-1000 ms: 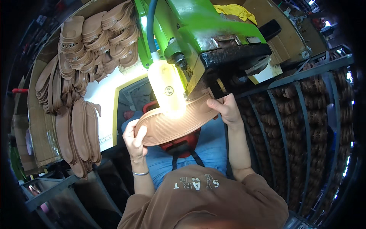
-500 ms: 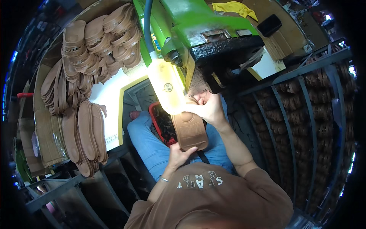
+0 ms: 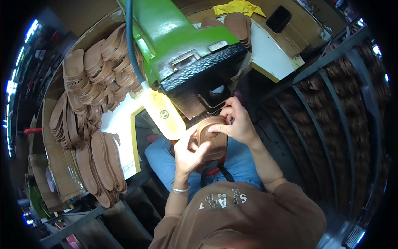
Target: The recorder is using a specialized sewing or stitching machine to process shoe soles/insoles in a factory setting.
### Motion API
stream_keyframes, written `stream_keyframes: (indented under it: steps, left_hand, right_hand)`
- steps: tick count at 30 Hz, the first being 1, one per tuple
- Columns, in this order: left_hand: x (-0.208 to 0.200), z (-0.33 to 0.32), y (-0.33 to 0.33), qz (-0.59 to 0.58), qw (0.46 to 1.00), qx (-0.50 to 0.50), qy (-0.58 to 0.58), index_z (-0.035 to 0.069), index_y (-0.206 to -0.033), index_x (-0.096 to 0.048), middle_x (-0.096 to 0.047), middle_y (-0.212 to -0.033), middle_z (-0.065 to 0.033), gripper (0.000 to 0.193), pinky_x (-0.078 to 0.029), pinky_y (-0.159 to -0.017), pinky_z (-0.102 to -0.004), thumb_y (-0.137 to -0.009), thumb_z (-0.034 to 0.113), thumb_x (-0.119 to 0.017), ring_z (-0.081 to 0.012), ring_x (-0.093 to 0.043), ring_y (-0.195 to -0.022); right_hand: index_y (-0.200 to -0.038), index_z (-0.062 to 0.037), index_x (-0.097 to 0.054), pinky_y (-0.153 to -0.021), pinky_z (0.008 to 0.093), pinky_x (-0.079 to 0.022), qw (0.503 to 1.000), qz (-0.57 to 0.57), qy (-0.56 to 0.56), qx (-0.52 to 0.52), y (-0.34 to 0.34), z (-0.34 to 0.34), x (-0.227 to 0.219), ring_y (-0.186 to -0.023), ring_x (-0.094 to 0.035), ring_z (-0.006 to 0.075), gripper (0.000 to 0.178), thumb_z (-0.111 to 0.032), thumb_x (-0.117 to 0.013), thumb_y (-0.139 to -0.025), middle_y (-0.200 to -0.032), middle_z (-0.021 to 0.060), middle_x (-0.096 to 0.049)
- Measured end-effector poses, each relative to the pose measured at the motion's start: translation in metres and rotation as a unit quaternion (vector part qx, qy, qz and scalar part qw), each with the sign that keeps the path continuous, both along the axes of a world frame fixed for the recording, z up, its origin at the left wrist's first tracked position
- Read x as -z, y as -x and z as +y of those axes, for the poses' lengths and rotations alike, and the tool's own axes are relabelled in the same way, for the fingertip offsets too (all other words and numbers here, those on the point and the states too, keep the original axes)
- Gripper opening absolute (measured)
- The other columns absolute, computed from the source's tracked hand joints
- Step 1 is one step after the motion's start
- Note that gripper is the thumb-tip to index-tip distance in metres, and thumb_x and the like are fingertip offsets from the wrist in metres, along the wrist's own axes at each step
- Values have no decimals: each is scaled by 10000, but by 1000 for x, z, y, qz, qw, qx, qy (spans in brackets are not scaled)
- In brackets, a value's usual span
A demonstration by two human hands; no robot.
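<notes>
Left hand and right hand both gripping one brown sole, centre of frame, below green machine. Pale block lettering across brown shirt, lower centre; small round dark mark on yellow lamp. Versus half a second ago: left hand up from sole's lower end to its left edge, machine farther left in frame.
</notes>
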State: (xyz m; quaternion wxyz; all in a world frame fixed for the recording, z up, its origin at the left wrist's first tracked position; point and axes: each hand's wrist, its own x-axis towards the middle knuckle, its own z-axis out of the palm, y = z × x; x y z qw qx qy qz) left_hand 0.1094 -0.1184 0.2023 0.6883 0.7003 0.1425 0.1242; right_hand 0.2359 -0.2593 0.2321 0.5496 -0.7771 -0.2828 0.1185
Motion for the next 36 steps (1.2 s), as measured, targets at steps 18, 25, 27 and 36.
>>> stream_keyframes:
  steps: [18,25,27,36]
  left_hand:
    - [19,-9,17,-37,983,-170,58,-33,-933,-575,-598,-751,-68,105,-409,-469,-167,-841,17,-587,-84,-558,-624]
    - [7,82,71,-15,863,-411,-293,-37,-1085,-568,-610,-1028,-135,284,-495,-757,-310,-826,67,-620,-218,-600,-894]
    - [11,138,125,153,670,-492,-535,-8,-1091,-583,-604,-1027,-144,340,-452,-790,-387,-799,145,-665,-295,-565,-907]
    - [43,177,182,473,570,-441,-507,173,-1237,-551,-421,-1333,-171,541,-333,-909,-575,-801,492,-588,-352,-401,-1194]
  right_hand:
    - [-1021,-8,-452,-473,185,-359,993,29,-104,-54,12,18,10,-500,-428,34,510,-151,-803,-680,-634,10,-563]
    - [-1046,8,-579,-476,178,-419,950,182,-142,209,-32,-102,3,-581,-547,31,235,-121,-599,-850,-771,37,-629]
    - [-1028,-15,-553,-470,225,-444,890,209,-311,261,-42,-122,14,-562,-554,90,213,-152,-574,-866,-813,75,-628]
    - [-1168,88,-425,-856,409,-495,633,480,-605,44,-77,17,33,-978,-580,317,302,-59,-457,-905,-1052,239,-558]
